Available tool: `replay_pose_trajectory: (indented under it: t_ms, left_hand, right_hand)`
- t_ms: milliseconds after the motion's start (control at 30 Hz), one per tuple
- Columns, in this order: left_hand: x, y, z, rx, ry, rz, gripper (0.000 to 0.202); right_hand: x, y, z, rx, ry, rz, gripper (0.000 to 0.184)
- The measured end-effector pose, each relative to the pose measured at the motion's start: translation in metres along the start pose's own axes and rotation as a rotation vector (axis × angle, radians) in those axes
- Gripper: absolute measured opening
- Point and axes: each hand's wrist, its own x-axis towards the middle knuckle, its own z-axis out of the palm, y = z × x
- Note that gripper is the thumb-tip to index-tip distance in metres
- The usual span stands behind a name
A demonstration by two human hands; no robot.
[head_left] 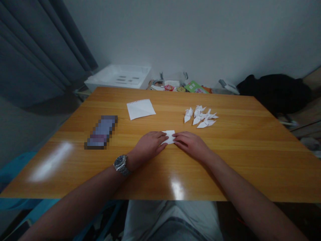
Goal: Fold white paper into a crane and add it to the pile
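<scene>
A small white folded paper [170, 136] lies on the wooden table in front of me. The fingers of my left hand [151, 144] rest over its left side and hold it, partly covering it; a metal watch [121, 164] is on that wrist. From the other side, my right hand [192, 144] grips the right edge of the paper with its fingertips. Just beyond my right hand stand several white origami cranes [202, 117] in a cluster. Farther back on the left lies a white sheet of paper [141, 109] with a perforated top edge.
On the left of the table [250, 134] is a pixelated phone-like object [101, 132]. Behind the far edge are a white plastic bin [120, 75], a green packet [195, 87] and other small items. A black item [273, 88] sits at the back right.
</scene>
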Motion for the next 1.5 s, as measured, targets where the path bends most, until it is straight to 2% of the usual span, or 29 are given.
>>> replay_pose_trajectory:
  t_ms: [133,333,400,567,700,867,1033,1167,1300,1500]
  left_hand:
    - [0.0,0.005,0.0,0.002,0.015,-0.026,0.042]
    - [0.004,0.011,-0.01,0.046,0.011,-0.043,0.024]
    - [0.004,0.012,-0.013,0.027,0.03,-0.065,0.024]
    - [0.004,0.011,-0.012,-0.121,0.113,-0.143,0.03]
    - [0.005,0.011,-0.009,-0.264,0.171,-0.184,0.028]
    - [0.006,0.011,-0.006,-0.375,0.193,-0.222,0.026]
    - [0.006,0.01,-0.003,-0.432,0.194,-0.268,0.036]
    - [0.007,0.008,-0.003,-0.32,0.227,-0.168,0.027]
    - [0.006,0.006,-0.005,-0.231,0.148,0.007,0.021]
    - [0.004,0.006,0.0,-0.124,0.032,0.094,0.03]
  right_hand:
    - [0.001,-0.002,0.001,0.031,0.055,-0.013,0.018]
    - [0.003,-0.009,-0.002,0.127,0.107,-0.019,0.014]
    - [0.003,-0.011,-0.002,0.172,0.124,0.019,0.013]
    - [0.002,-0.011,0.0,0.246,0.174,0.17,0.028]
    - [0.003,-0.008,0.006,0.414,0.208,0.304,0.023]
    - [0.004,-0.007,0.009,0.523,0.229,0.323,0.022]
    - [0.005,-0.008,0.005,0.453,0.224,0.358,0.021]
    - [0.006,-0.005,0.003,0.319,0.179,0.363,0.018]
    - [0.005,0.0,0.004,0.163,0.143,0.292,0.021]
    - [0.004,0.01,0.009,0.066,0.123,0.222,0.024]
